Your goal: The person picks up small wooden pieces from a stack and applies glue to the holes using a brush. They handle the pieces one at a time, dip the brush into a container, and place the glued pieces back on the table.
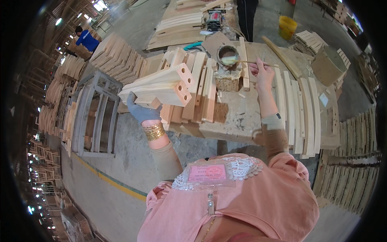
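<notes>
My left hand [142, 109], in a grey glove, is closed around a pair of pale wooden pieces [155, 86]. Two round holes show in the end face of each piece, turned toward the right. My right hand [263, 76] is bare and pinches a thin stick [254, 61]. The stick lies nearly level, its left end inside a crusted round pot [220, 51]. Pale, wet-looking stuff [229, 60] shows in the pot, which stands on a stained block [226, 83]. Below the held pieces, several wooden parts [196, 86] lie side by side on the workbench [238, 117].
Long curved slats [308, 115] line the bench's right side, near a brown cylindrical container [328, 66]. A grey metal frame [94, 117] and stacked wood [117, 56] stand at left. A yellow bucket [287, 27] sits beyond the bench. Another person [246, 18] stands at the far side.
</notes>
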### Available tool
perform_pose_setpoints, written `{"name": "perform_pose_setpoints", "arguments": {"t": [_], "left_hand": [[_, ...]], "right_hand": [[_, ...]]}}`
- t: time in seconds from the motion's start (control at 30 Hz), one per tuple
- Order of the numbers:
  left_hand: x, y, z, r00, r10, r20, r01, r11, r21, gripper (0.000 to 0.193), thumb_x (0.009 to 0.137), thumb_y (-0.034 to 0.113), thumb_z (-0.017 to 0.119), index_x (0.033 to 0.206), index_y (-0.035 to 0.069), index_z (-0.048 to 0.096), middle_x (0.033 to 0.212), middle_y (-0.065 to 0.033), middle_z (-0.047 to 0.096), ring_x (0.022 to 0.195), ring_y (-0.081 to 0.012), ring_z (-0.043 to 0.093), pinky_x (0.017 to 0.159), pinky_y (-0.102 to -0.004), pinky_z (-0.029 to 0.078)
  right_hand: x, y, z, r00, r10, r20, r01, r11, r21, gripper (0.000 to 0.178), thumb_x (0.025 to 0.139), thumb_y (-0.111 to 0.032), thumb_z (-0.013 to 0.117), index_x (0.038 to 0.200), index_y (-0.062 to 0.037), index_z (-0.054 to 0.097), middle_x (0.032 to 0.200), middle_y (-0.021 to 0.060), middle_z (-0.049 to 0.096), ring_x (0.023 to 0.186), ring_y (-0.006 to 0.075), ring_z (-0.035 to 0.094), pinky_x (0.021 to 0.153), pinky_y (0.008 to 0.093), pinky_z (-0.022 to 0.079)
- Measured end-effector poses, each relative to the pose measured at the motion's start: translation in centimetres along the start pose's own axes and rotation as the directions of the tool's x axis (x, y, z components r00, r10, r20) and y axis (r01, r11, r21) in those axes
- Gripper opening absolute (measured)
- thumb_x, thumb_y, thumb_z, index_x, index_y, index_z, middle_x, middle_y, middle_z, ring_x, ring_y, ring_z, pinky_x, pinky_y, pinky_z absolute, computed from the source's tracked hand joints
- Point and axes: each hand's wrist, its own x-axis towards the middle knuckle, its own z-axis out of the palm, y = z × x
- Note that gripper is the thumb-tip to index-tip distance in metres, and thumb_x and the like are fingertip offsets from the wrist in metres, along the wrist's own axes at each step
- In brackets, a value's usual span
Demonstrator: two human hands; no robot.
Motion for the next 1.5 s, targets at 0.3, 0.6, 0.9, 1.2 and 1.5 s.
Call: {"name": "perform_pose_setpoints", "arguments": {"t": [0.3, 0.6, 0.9, 1.2, 1.5], "left_hand": [[-0.3, -0.4, 1.1, 1.0, -0.021, 0.019, 0.021, 0.999, -0.027, 0.051, 0.079, 0.038, 0.05, 0.12, 0.008, 0.047, 0.119, -0.0106, 0.052, 0.106, -0.0292, 0.05, 0.088, -0.0445, 0.043], [0.0, -0.5, 0.7, 0.999, -0.04, 0.002, 0.04, 0.999, -0.033, 0.052, 0.076, 0.041, 0.052, 0.118, 0.01, 0.048, 0.116, -0.0099, 0.052, 0.104, -0.029, 0.05, 0.084, -0.0463, 0.042], [-0.6, -0.8, 1.8, 0.994, -0.069, -0.083, 0.069, 0.998, 0.001, 0.051, 0.078, 0.038, 0.05, 0.12, 0.009, 0.047, 0.118, -0.0112, 0.052, 0.107, -0.0298, 0.051, 0.089, -0.0474, 0.043], [-0.8, -0.7, 1.6, 0.994, -0.055, -0.091, 0.058, 0.998, 0.039, 0.05, 0.079, 0.038, 0.049, 0.119, 0.009, 0.047, 0.114, -0.0111, 0.053, 0.103, -0.0295, 0.053, 0.084, -0.0474, 0.046], [-0.5, -0.7, 1.4, 0.995, -0.053, -0.088, 0.055, 0.998, 0.021, 0.051, 0.079, 0.039, 0.047, 0.119, 0.008, 0.047, 0.116, -0.0119, 0.053, 0.103, -0.0308, 0.054, 0.084, -0.0475, 0.046]], "right_hand": [[1.6, -0.3, -0.5, 0.999, 0.04, 0.011, -0.041, 0.996, 0.073, 0.017, 0.085, -0.019, 0.063, 0.086, -0.0023, 0.058, 0.077, 0.0087, 0.065, 0.06, 0.0076, 0.055, 0.055, 0.0215, 0.045], [-4.1, -9.2, 3.5, 0.954, -0.059, 0.294, -0.04, 0.947, 0.32, 0.014, 0.087, -0.017, 0.061, 0.082, -0.0034, 0.059, 0.071, 0.0076, 0.062, 0.058, 0.0097, 0.056, 0.054, 0.02, 0.045], [-11.6, -14.2, 5.5, 0.738, -0.399, 0.544, 0.367, 0.914, 0.172, 0.01, 0.086, -0.006, 0.058, 0.085, 0.0033, 0.061, 0.071, 0.0087, 0.062, 0.066, 0.0129, 0.062, 0.058, 0.0219, 0.049], [-13.0, -14.3, 6.6, 0.69, -0.417, 0.592, 0.429, 0.894, 0.13, 0.006, 0.083, 0.0, 0.06, 0.085, 0.0052, 0.062, 0.075, 0.0084, 0.063, 0.066, 0.0118, 0.062, 0.057, 0.0216, 0.05], [-13.5, -14.1, 7.1, 0.638, -0.466, 0.613, 0.497, 0.857, 0.134, 0.005, 0.082, 0.001, 0.061, 0.083, 0.005, 0.063, 0.076, 0.0083, 0.064, 0.064, 0.0101, 0.061, 0.054, 0.0202, 0.048]]}}
